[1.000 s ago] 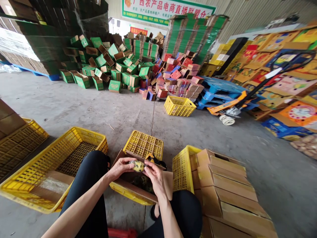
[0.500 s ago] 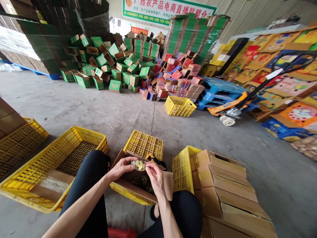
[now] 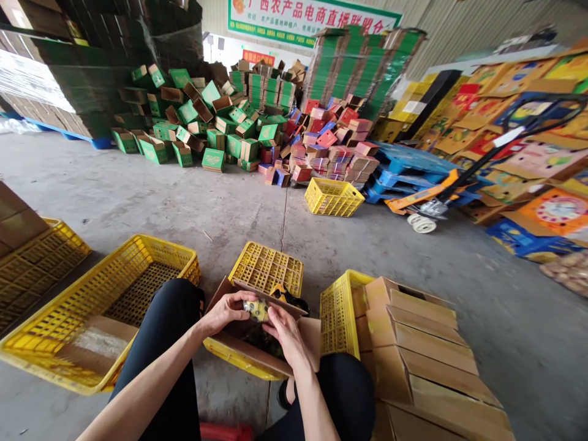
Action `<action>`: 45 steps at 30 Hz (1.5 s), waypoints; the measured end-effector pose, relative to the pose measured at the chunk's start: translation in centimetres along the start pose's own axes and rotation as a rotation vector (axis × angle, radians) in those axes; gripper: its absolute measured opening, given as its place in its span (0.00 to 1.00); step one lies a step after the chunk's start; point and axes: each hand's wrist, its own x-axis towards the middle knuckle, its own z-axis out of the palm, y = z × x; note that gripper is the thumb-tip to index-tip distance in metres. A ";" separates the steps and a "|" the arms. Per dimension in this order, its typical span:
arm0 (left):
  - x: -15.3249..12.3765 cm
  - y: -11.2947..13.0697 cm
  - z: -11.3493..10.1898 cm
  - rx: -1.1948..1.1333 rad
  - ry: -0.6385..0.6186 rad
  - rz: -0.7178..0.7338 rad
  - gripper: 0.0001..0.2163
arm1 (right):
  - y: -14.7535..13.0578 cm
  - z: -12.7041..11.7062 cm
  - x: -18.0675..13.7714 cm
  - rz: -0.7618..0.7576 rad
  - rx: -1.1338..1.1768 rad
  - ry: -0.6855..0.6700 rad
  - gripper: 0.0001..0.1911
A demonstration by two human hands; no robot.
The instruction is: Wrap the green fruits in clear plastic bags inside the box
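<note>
My left hand (image 3: 226, 311) and my right hand (image 3: 285, 331) meet over a cardboard-lined yellow crate (image 3: 271, 272) between my knees. Together they grip a small yellowish-green round fruit (image 3: 257, 309); my left fingers curl round its left side, my right fingers press on its right side and front. Dark items lie in the cardboard liner (image 3: 250, 349) under the hands. A black and yellow object (image 3: 287, 297) rests at the liner's far edge, right behind my right hand.
A large yellow crate (image 3: 98, 306) holding a cardboard sheet stands at my left. Stacked brown cartons (image 3: 427, 349) and another yellow crate (image 3: 342, 312) stand at my right. Across the concrete floor are piles of green and red boxes (image 3: 239, 122), a yellow crate (image 3: 333, 196) and a pallet jack (image 3: 427, 202).
My right hand has dropped a little and shifted over the front of the fruit, covering more of it. My left hand has barely moved.
</note>
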 end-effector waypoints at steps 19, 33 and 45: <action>0.1 -0.8 -0.3 0.009 0.040 -0.280 0.31 | 0.1 0.1 0.2 -0.138 -0.083 -0.043 0.26; -0.4 0.4 0.2 -0.052 0.001 -0.187 0.29 | -0.3 -0.1 0.2 -0.148 -0.240 -0.095 0.25; -0.2 -0.1 -0.2 -0.011 -0.007 -0.298 0.29 | 0.1 0.0 0.4 -0.290 -0.321 -0.112 0.19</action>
